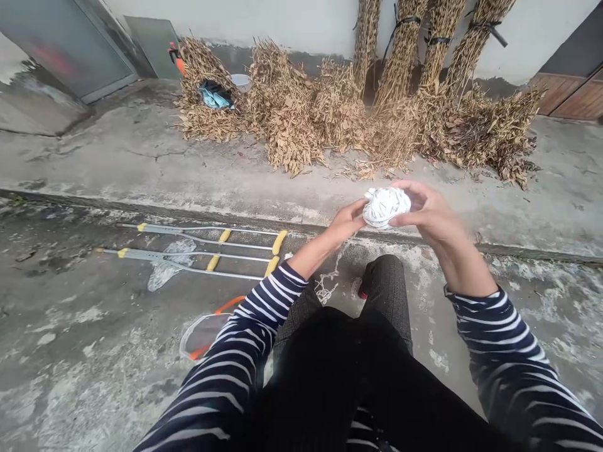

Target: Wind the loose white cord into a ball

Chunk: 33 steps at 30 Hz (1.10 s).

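Note:
Held out in front of me is a white wound ball [385, 207], which looks like cloth strip or cord with thin dark lines. My left hand [351, 216] grips its left side between thumb and fingers. On the other side, my right hand [426, 210] curls round it, thumb below and fingers above, slightly blurred. A loose tangle of white cord [326, 289] lies on the ground between my legs; whether it joins the ball I cannot tell.
A pair of crutches [235, 245] lies on the ground at left, over a clear plastic bag [172, 263]. Nearer sits an orange-edged mesh item [205, 336]. A low concrete step [211, 169] runs across, bearing dried plant bundles [292, 113] along the wall.

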Tool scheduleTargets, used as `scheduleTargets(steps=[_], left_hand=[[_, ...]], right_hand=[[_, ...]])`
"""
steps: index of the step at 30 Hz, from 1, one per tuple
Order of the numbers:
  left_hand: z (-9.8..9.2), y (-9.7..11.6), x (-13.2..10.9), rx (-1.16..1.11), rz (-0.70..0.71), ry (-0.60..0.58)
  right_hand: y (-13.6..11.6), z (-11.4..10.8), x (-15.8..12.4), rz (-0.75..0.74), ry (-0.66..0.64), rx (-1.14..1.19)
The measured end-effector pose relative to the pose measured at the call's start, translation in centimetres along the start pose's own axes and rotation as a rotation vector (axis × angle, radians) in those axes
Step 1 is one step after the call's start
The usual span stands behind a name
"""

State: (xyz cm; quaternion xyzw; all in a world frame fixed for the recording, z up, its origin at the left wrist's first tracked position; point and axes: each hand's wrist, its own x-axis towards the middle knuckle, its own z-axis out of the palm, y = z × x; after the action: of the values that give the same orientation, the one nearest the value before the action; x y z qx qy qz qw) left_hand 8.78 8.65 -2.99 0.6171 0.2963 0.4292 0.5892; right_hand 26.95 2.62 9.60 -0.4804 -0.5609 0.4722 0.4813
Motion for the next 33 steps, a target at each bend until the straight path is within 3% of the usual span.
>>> scheduleTargets(steps=[4,11,14,21,26,29,33], left_hand=[[1.5,0.2,-1.8,-0.096,-0.101,0.034],[-0.5,-3.3,-7.0,0.066,-0.255,0.041],[-0.9,-3.6,-8.7,0.040,-0.321,0.021],[-1.0,-1.4,-9.6,-0.271,-0.338,-0.106],[-1.9,-1.8,-10.4,-0.522,-0.391,-0.177],[-2.3,-3.3,-10.3,-0.358,-0.439,-0.162],[-4.3,-4.5,-8.1,0.243,-0.503,0.145]], right_hand=[[2.0,0.8,-0.1,0.041,0.034,0.021],[2.8,0.4,0.1,0.082,0.142,0.058],[3.6,-0.3,1.2,0.068,0.213,0.009],[5.1,0.4,2.8,-0.075,0.289,-0.128],[4.0,1.7,2.8,-0.097,0.332,-0.103],[3.1,2.4,2.5,-0.188,0.291,-0.067],[2.5,3.7,2.0,-0.219,0.159,-0.089]])
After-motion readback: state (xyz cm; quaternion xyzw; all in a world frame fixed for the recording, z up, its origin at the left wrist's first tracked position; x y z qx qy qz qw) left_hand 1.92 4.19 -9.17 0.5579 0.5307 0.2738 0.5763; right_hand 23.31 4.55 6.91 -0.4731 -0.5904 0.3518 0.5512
